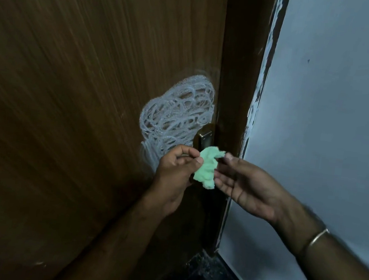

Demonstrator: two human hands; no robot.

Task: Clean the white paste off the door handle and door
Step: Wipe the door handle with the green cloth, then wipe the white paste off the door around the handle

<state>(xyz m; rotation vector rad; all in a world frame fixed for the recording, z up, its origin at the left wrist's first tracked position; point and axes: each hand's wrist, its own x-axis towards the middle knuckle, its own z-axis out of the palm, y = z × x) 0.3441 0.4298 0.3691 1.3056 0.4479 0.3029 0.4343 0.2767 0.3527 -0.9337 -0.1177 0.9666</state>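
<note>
A brown wooden door (73,93) fills the left of the view. White paste (177,111) is smeared on it in looping swirls just left of the metal door handle (204,137). A crumpled pale green cloth (208,166) hangs in front of the handle's lower part. My left hand (174,173) pinches the cloth's left side between thumb and fingers. My right hand (250,185) has its thumb on the cloth's upper right corner and its fingers under the lower edge. The lower handle is hidden behind cloth and hands.
The dark door frame (237,99) runs down right of the handle, with chipped white paint along its edge. A pale grey-blue wall (335,112) fills the right side. Dark speckled floor (203,279) shows at the bottom. A thin metal bangle (315,239) circles my right wrist.
</note>
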